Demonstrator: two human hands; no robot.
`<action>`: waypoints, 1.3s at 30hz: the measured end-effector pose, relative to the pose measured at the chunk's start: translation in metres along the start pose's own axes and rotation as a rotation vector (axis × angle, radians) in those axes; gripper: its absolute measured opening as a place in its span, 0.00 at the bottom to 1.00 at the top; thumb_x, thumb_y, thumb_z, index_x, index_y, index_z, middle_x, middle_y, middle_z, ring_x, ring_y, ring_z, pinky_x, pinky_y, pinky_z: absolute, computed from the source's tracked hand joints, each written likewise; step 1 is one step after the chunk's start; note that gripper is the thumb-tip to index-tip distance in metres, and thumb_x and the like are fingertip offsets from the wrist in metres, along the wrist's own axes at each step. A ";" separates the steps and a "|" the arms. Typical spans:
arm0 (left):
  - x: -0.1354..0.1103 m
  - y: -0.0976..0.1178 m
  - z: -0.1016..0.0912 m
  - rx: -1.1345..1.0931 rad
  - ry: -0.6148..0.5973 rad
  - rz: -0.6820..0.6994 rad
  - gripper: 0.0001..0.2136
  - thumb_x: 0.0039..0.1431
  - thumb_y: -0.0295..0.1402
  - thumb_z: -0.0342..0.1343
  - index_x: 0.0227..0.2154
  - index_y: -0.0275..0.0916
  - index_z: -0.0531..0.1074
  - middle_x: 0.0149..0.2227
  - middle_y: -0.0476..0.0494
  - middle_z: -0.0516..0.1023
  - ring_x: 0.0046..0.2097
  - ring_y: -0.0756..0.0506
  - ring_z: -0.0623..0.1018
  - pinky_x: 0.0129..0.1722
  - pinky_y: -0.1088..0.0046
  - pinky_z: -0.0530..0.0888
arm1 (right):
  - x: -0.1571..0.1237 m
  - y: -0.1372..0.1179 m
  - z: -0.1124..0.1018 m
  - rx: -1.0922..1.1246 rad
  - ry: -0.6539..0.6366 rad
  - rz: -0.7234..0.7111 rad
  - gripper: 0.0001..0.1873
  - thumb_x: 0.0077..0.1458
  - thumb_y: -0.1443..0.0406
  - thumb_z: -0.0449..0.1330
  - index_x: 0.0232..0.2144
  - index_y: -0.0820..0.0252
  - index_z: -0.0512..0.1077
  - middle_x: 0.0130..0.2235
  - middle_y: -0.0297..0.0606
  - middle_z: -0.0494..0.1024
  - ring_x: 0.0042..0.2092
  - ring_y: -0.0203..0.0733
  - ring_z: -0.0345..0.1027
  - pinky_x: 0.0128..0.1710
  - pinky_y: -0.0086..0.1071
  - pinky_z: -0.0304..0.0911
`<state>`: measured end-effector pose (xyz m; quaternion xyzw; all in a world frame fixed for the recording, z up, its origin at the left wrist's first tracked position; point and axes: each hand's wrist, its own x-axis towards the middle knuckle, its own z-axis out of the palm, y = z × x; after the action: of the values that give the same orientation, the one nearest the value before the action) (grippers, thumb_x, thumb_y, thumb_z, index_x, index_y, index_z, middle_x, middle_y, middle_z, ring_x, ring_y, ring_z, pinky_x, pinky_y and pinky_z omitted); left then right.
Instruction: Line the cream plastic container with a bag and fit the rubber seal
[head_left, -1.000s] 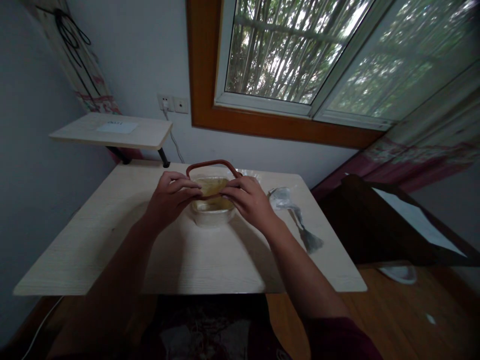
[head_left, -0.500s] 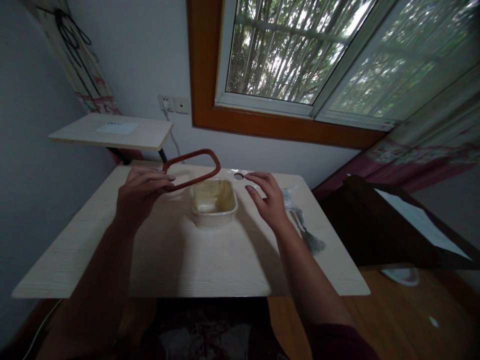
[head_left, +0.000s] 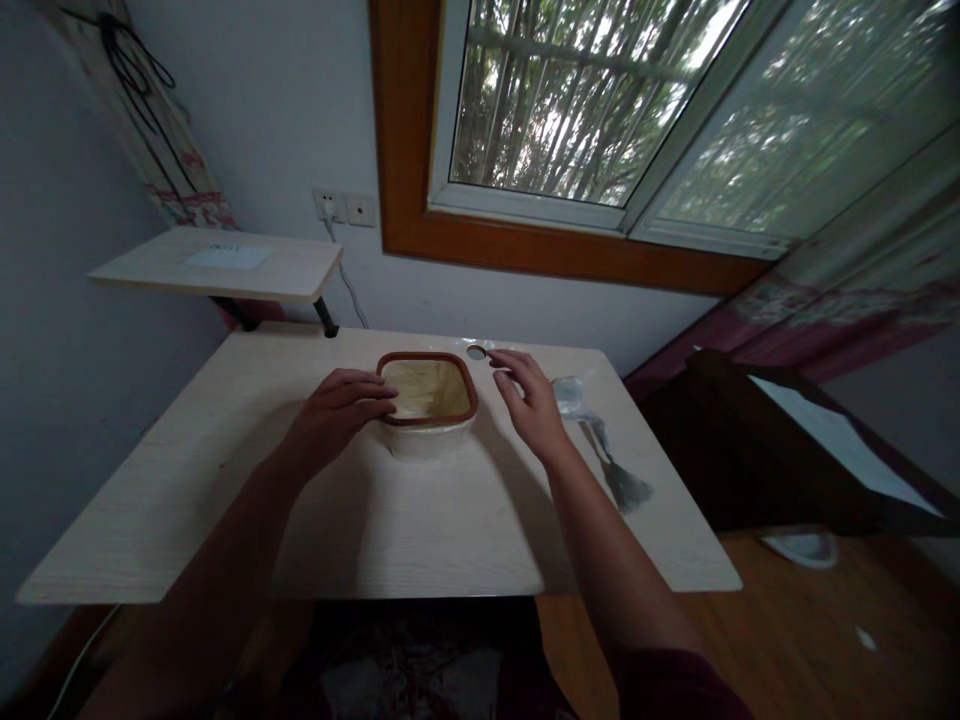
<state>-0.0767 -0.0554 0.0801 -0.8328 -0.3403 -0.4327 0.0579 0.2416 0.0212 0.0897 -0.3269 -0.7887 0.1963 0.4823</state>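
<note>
A rounded-square container point(head_left: 429, 440), pale with a yellowish lining, stands in the middle of the table. Over its top edge lies a reddish-brown ring-shaped frame point(head_left: 427, 421) that follows the container's outline. My left hand point(head_left: 336, 412) has its fingers closed on the frame's left side, the thumb partly hidden. To the right of the container, my right hand point(head_left: 527, 398) is held in the air, fingers and thumb apart, touching neither container nor frame.
Crumpled clear plastic point(head_left: 600, 440) lies on the table point(head_left: 315, 540) beyond my right hand. A small raised shelf point(head_left: 150, 262) with a paper label stands at the back left. A round hole point(head_left: 477, 352) sits near the table's back edge, below the window.
My left hand has moved right and slightly down, bringing the frame from the air onto the container's top edge. My right hand has barely moved.
</note>
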 end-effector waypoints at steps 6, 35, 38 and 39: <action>-0.010 0.002 0.004 0.022 -0.045 0.015 0.15 0.65 0.27 0.57 0.53 0.47 0.76 0.52 0.44 0.81 0.57 0.45 0.75 0.56 0.62 0.75 | -0.004 0.000 0.015 0.107 -0.174 0.027 0.23 0.69 0.55 0.54 0.64 0.43 0.66 0.63 0.42 0.69 0.62 0.48 0.65 0.57 0.48 0.68; -0.008 0.010 -0.004 -0.023 -0.113 -0.006 0.14 0.62 0.30 0.62 0.51 0.45 0.77 0.49 0.43 0.82 0.58 0.43 0.76 0.57 0.59 0.77 | 0.008 -0.004 0.017 0.112 -0.332 0.116 0.22 0.67 0.58 0.54 0.61 0.44 0.70 0.62 0.41 0.70 0.62 0.49 0.65 0.53 0.45 0.72; -0.005 0.013 -0.004 -0.044 -0.127 -0.016 0.12 0.63 0.29 0.61 0.49 0.43 0.78 0.49 0.42 0.82 0.58 0.43 0.77 0.57 0.60 0.77 | 0.008 -0.003 0.018 0.106 -0.330 0.113 0.21 0.67 0.57 0.54 0.60 0.44 0.70 0.62 0.42 0.70 0.62 0.49 0.65 0.52 0.46 0.73; -0.005 0.013 -0.005 -0.051 -0.129 -0.019 0.11 0.63 0.29 0.61 0.48 0.43 0.78 0.48 0.42 0.82 0.58 0.43 0.77 0.57 0.60 0.77 | 0.008 -0.002 0.018 0.102 -0.325 0.104 0.20 0.67 0.56 0.54 0.59 0.45 0.71 0.62 0.42 0.70 0.63 0.49 0.64 0.54 0.46 0.72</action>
<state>-0.0736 -0.0694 0.0819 -0.8570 -0.3400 -0.3872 0.0102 0.2223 0.0252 0.0879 -0.3064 -0.8271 0.3111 0.3538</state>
